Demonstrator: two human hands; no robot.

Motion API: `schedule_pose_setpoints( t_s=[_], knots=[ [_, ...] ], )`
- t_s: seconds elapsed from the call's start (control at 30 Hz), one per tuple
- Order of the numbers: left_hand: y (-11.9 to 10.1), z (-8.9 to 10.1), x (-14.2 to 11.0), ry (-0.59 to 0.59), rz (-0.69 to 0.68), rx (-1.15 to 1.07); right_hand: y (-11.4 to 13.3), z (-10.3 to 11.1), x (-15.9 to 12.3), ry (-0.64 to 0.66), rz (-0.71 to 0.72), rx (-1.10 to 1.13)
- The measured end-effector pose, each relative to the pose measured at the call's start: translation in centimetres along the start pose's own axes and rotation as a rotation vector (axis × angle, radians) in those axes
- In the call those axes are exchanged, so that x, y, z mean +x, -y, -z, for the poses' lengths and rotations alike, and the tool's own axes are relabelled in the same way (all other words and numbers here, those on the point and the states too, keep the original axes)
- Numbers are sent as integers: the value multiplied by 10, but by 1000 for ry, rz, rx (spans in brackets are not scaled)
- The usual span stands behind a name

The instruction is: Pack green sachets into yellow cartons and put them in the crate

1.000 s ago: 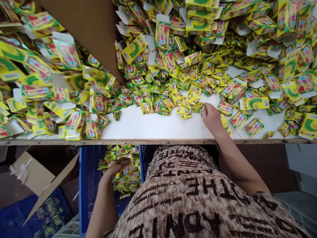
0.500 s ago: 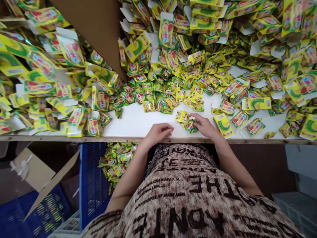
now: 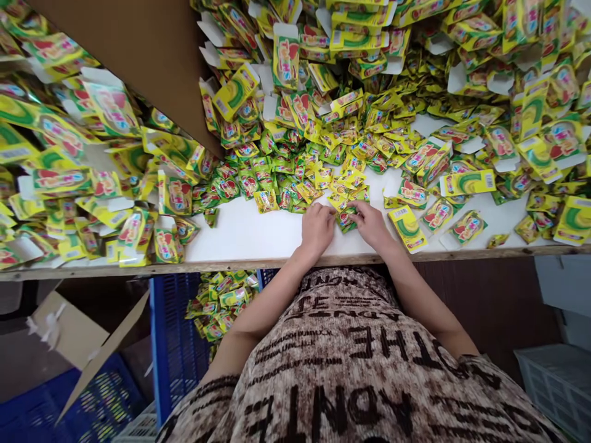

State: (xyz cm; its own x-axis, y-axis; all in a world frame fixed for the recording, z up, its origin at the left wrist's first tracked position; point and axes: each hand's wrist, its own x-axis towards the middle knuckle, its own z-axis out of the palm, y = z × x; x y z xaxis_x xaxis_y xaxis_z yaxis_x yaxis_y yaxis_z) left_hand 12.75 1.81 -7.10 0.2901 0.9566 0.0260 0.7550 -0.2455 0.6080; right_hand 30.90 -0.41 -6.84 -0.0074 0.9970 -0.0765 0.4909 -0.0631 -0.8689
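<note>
Close to the front edge of the white tabletop (image 3: 240, 237), my two hands meet over small candy packets. My right hand (image 3: 373, 229) pinches the upper right side of a small green packet (image 3: 346, 220) between thumb and fingers. My left hand (image 3: 317, 229) is closed, back upward, with its fingertips at the left side of the same packets; the fingertips are partly hidden. Just beyond the fingers lies a yellow packet (image 3: 338, 201). A larger heap of green and yellow packets (image 3: 277, 169) spreads behind my hands.
Small yellow cartons, many with raised flaps, are piled left (image 3: 175, 192) and right (image 3: 407, 227). A brown cardboard panel (image 3: 138, 55) slants between the piles. Below the table's wooden edge (image 3: 240, 266) stand a blue crate (image 3: 178, 332) with packets beside it, and an opened cardboard box (image 3: 69, 326).
My left hand has moved right and forward to the packets and closed beside my right hand. My right hand stays at the packets. The whole view has shifted slightly.
</note>
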Motion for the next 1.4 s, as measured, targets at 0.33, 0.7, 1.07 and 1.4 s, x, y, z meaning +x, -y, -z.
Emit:
schedule_pose_setpoints(
  t_s=[0.33,0.7,1.07,1.4],
  knots=[
    [-19,3,8,156,75,89,0,-12,-6,-109,-25,-263],
    [9,8,-4,224,-98,-271,14,-6,-35,67,20,-208],
    [-112,-81,28,330,-963,-16,-38,116,-119,-852,-202,345],
    [-71,-24,1,321,-67,-761,12,82,-73,-760,106,310]
  ],
)
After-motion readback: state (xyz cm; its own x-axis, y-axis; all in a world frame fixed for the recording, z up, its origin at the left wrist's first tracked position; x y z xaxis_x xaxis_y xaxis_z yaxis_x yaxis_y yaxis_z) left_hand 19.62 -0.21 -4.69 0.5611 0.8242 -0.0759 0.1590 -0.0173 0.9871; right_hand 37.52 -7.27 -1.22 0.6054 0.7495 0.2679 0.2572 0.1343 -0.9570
